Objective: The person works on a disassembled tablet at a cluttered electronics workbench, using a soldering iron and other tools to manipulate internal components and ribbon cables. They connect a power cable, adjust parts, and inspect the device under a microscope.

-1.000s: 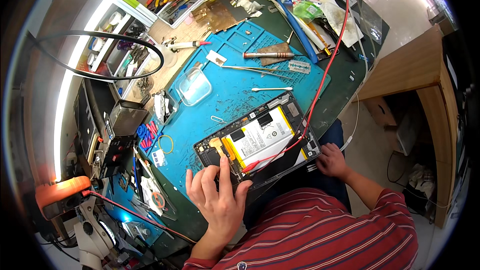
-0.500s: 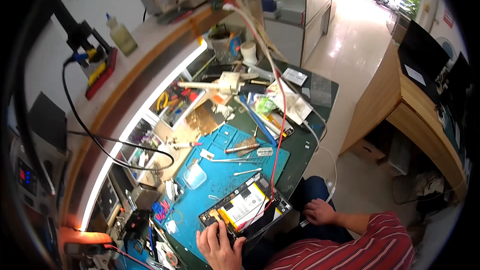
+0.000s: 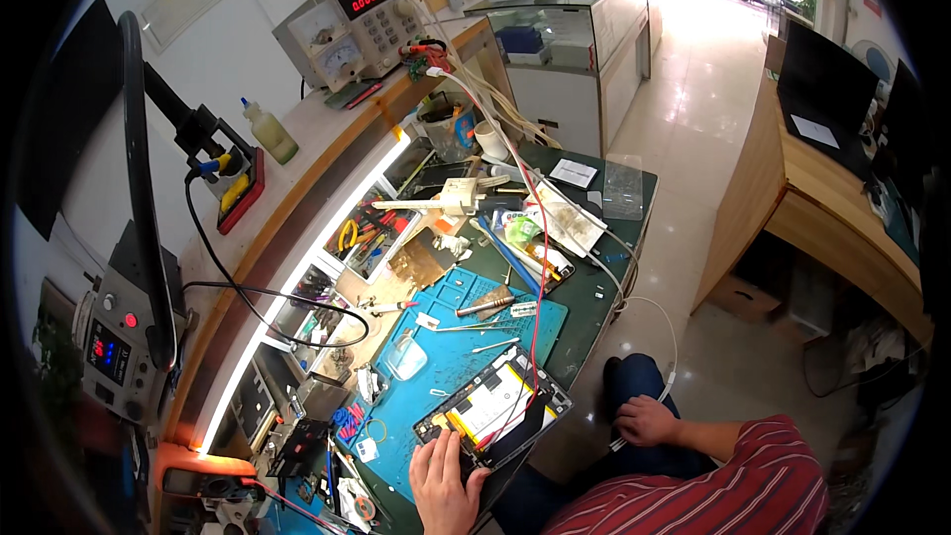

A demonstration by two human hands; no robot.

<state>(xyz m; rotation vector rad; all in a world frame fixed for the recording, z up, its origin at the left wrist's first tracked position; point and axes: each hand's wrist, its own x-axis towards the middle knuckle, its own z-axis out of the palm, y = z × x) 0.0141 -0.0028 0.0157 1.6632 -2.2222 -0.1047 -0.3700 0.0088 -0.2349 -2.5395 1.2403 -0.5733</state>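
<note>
An opened tablet (image 3: 466, 404), its white-and-yellow battery (image 3: 503, 403) exposed, lies tilted across the near edge of the blue work mat (image 3: 394, 436). The fingers of my left hand (image 3: 445, 483) are stretched out on the tablet's near-left corner, with the thumb apart along its near edge. A red lead (image 3: 540, 327) and a dark lead run down onto the board beside the battery. Over my lap, my right hand (image 3: 647, 422) is closed around a white cable (image 3: 675, 342); a white end pokes out below the fingers.
Tweezers (image 3: 475, 328), a screwdriver (image 3: 481, 306) and a clear plastic lid (image 3: 407, 358) lie on the mat. A bench power supply (image 3: 352, 25) stands on the raised shelf. At left are a soldering station (image 3: 117, 347) and an orange-cased meter (image 3: 188, 476). A wooden desk (image 3: 792, 203) stands right.
The view has tilted and shifted, bringing the power supply and soldering station further into sight. Both hands keep their places at the tablet and on the lap.
</note>
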